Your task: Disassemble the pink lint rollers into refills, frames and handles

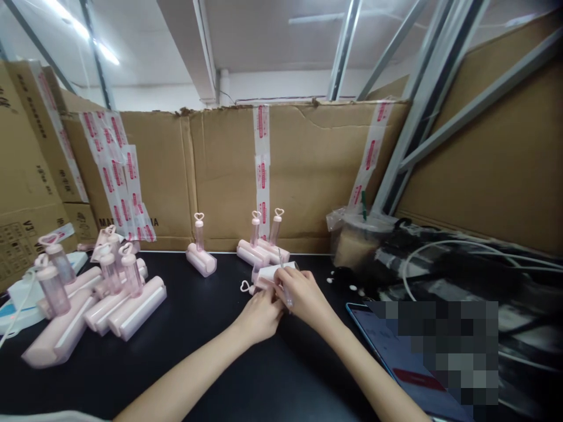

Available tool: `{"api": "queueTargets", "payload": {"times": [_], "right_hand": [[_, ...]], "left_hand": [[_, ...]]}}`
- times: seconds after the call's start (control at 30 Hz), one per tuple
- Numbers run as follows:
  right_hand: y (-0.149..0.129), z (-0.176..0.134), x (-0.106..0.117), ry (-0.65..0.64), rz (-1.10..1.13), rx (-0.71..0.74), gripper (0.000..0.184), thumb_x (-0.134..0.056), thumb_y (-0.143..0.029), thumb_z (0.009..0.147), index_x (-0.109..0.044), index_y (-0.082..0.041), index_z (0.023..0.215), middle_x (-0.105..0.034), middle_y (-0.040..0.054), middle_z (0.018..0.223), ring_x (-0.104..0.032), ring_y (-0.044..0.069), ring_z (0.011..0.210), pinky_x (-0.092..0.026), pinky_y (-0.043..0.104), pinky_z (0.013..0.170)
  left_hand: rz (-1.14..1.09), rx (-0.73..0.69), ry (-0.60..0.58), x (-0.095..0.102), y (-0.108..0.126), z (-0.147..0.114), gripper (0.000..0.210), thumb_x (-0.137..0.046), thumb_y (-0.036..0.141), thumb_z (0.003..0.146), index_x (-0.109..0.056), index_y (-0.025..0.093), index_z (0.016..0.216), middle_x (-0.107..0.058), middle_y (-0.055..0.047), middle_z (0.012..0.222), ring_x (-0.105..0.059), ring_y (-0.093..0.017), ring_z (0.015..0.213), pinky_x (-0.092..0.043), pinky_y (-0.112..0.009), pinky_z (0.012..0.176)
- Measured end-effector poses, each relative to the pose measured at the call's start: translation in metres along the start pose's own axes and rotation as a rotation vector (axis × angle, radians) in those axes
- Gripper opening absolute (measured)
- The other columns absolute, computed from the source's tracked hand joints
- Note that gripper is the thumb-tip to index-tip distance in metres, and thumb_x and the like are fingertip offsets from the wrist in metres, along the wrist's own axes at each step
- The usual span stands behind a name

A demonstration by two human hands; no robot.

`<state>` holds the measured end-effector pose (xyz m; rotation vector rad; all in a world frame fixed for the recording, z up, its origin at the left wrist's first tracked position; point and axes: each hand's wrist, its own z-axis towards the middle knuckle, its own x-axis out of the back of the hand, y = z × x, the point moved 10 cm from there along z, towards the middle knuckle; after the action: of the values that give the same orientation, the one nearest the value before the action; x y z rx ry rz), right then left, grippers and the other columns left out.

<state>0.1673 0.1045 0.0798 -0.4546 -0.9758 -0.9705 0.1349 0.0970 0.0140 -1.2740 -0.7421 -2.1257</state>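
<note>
Both of my hands are close together over the middle of the table, around a pink roller that looks like a lint roller with a pale strip along it. My left hand is closed on it; a heart-shaped loop sticks out to the left. Pinched in my right hand is a thin, clear pen-like stick, held against the roller. My fingers hide its lower end. Just behind stand two similar pink rollers with clear upright handles, and one more pink roller is farther left.
Several pink rollers are grouped at the left, near a white power strip. A bagged drink cup, cables and a phone are on the right. A taped cardboard wall closes the back of the black table.
</note>
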Motion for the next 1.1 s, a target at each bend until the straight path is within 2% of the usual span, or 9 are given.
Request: {"api": "queueTargets", "payload": {"times": [0.2,0.33,0.47,0.57,0.67,0.77,0.87,0.97,1.1], "right_hand": [[0.001,-0.001,0.020,0.118,0.153,0.026,0.007,-0.046,-0.022,0.086,-0.047,-0.021,0.079,-0.061,0.0019,0.079,-0.059,0.018,0.077,-0.037,0.030,0.073],[0.011,0.000,0.032,0.177,0.261,-0.039,0.011,-0.044,-0.028,0.087,-0.047,-0.021,0.078,-0.063,0.0039,0.079,-0.061,0.019,0.074,-0.041,0.030,0.070],[0.030,0.023,0.040,0.147,0.390,-0.171,0.024,-0.033,-0.035,0.093,-0.046,-0.022,0.108,-0.065,0.0021,0.072,-0.064,0.018,0.062,-0.045,0.026,0.059],[0.038,0.058,0.031,0.073,0.407,-0.211,0.023,-0.032,-0.029,0.095,-0.049,-0.022,0.109,-0.068,0.0036,0.083,-0.067,0.017,0.075,-0.047,0.025,0.067],[0.045,0.095,0.008,0.034,0.342,-0.269,0.022,-0.052,-0.035,0.087,-0.055,-0.020,0.102,-0.067,0.0095,0.097,-0.064,0.024,0.091,-0.046,0.031,0.076],[0.050,0.121,-0.025,-0.033,0.286,-0.360,0.041,-0.066,-0.040,0.076,-0.055,-0.015,0.106,-0.067,0.0122,0.094,-0.063,0.028,0.089,-0.047,0.038,0.075],[0.049,0.133,-0.047,-0.063,0.276,-0.413,0.035,-0.058,-0.038,0.084,-0.056,-0.013,0.108,-0.063,0.0083,0.100,-0.062,0.021,0.087,-0.050,0.039,0.076],[0.042,0.138,-0.048,-0.029,0.305,-0.409,0.028,-0.052,-0.033,0.089,-0.056,-0.014,0.109,-0.061,0.0060,0.104,-0.061,0.017,0.087,-0.051,0.037,0.076],[0.023,0.130,-0.018,0.112,0.374,-0.311,0.030,-0.057,-0.031,0.085,-0.055,-0.013,0.108,-0.065,0.0085,0.096,-0.063,0.023,0.089,-0.050,0.037,0.075]], "left_hand": [[-0.029,0.034,0.025,-0.010,-0.015,0.028,0.031,-0.040,0.017,0.086,-0.053,0.016,0.115,-0.052,-0.016,0.116,-0.054,-0.029,0.103,-0.050,-0.045,0.082],[-0.043,0.042,0.027,-0.011,-0.015,0.035,0.036,-0.039,0.014,0.085,-0.046,0.017,0.120,-0.051,-0.016,0.120,-0.048,-0.030,0.113,-0.047,-0.048,0.088],[-0.074,0.023,-0.009,-0.006,-0.009,0.024,0.044,-0.043,0.016,0.083,-0.039,0.015,0.127,-0.049,-0.017,0.120,-0.050,-0.031,0.109,-0.044,-0.051,0.089],[-0.129,-0.007,-0.051,0.002,-0.006,0.009,0.043,-0.047,0.017,0.082,-0.042,0.017,0.125,-0.051,-0.014,0.120,-0.049,-0.029,0.111,-0.041,-0.048,0.094],[-0.213,-0.032,-0.093,0.010,-0.005,-0.006,0.044,-0.049,0.020,0.081,-0.044,0.018,0.125,-0.051,-0.012,0.121,-0.046,-0.027,0.116,-0.039,-0.044,0.098],[-0.307,-0.024,-0.106,0.018,-0.005,-0.016,0.043,-0.050,0.020,0.080,-0.047,0.019,0.123,-0.052,-0.010,0.124,-0.046,-0.025,0.118,-0.039,-0.041,0.099],[-0.412,0.024,-0.084,0.023,-0.012,-0.020,0.032,-0.051,0.018,0.077,-0.058,0.020,0.107,-0.058,-0.007,0.114,-0.052,-0.023,0.110,-0.040,-0.038,0.096],[-0.546,0.147,-0.034,0.026,-0.033,-0.020,0.021,-0.046,0.019,0.078,-0.063,0.017,0.089,-0.065,-0.008,0.094,-0.060,-0.022,0.091,-0.046,-0.036,0.085],[-0.799,0.300,-0.006,0.038,-0.066,-0.029,0.040,-0.028,0.031,0.087,-0.055,0.007,0.105,-0.067,-0.014,0.083,-0.064,-0.021,0.071,-0.050,-0.035,0.066]]}}
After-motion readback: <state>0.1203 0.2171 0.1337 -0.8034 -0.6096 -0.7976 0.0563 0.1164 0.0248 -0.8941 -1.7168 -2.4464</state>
